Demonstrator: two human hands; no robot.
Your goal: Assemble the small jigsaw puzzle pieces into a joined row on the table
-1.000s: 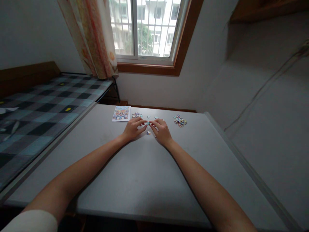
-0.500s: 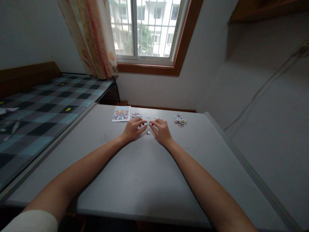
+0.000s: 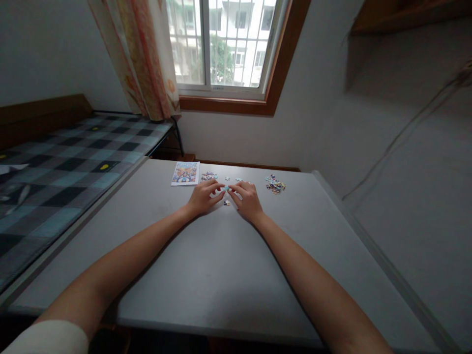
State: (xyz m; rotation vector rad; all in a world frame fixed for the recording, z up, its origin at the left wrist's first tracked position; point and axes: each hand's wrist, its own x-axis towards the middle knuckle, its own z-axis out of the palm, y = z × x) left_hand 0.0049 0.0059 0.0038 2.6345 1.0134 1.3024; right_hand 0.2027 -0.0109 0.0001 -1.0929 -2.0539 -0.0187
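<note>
Head view: left hand (image 3: pixel 202 197), right hand (image 3: pixel 248 200) together at far middle of table (image 3: pixel 221 275), fingertips pinched on teal puzzle piece (image 3: pixel 225 188). Loose piece (image 3: pixel 226 202) just nearer. Best, likely: lay piece flat, light pressure, check against reference picture (image 3: pixel 185 173) far left.

This is a bedroom in a home. A bed (image 3: pixel 66 162) with a checked cover stands beside the grey tabletop (image 3: pixel 206 265). A flowered curtain (image 3: pixel 142 59) hangs at the wood-framed window (image 3: pixel 224 49).

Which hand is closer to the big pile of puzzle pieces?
Right. The right hand lies just left of the pile of puzzle pieces, not touching it; the left hand is farther left, beyond the right hand.
</note>
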